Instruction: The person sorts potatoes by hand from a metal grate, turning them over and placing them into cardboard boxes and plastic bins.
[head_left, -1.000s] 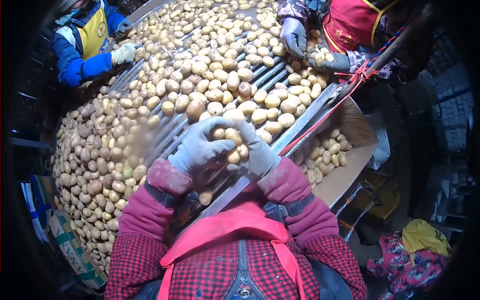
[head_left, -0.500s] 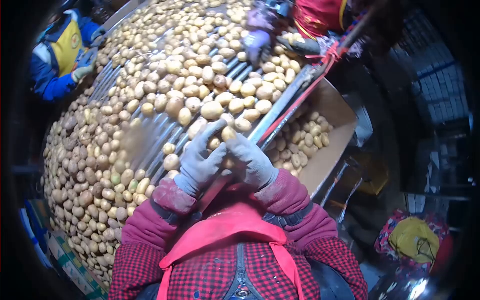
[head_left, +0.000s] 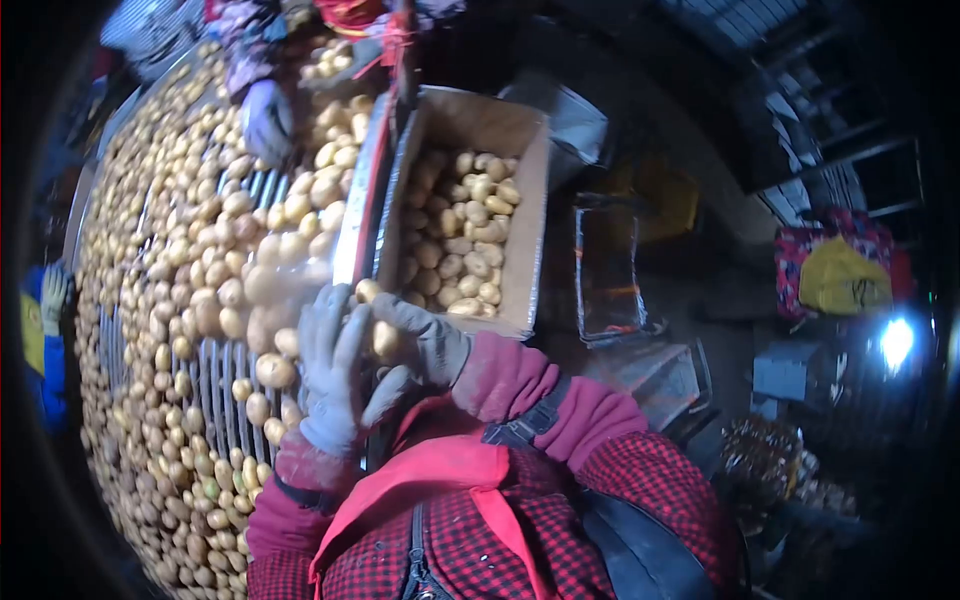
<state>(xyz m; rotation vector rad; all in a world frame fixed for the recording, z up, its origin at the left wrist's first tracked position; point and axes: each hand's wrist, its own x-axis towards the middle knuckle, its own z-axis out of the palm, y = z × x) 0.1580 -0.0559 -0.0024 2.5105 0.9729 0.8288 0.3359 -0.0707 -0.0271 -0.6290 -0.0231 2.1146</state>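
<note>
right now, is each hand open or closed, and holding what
Left hand: open, outstretched beside a potato.
Right hand: curled at that potato; how far its grip closes cannot be told.

Box [head_left: 480, 118] open on top — rail [head_left: 350, 232] between it and grate [head_left: 228, 380], passable from above. Potatoes [head_left: 276, 370] crowd the grate, bare slats [head_left: 264, 188] only in patches — co-worker's glove [head_left: 267, 122] in the way farther up.

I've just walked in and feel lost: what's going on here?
A person's gloved left hand and right hand hold potatoes between them, at the edge of a slatted table. More potatoes cover much of it, and others lie in a box alongside. A co-worker's hand is over the table's potatoes.
</note>
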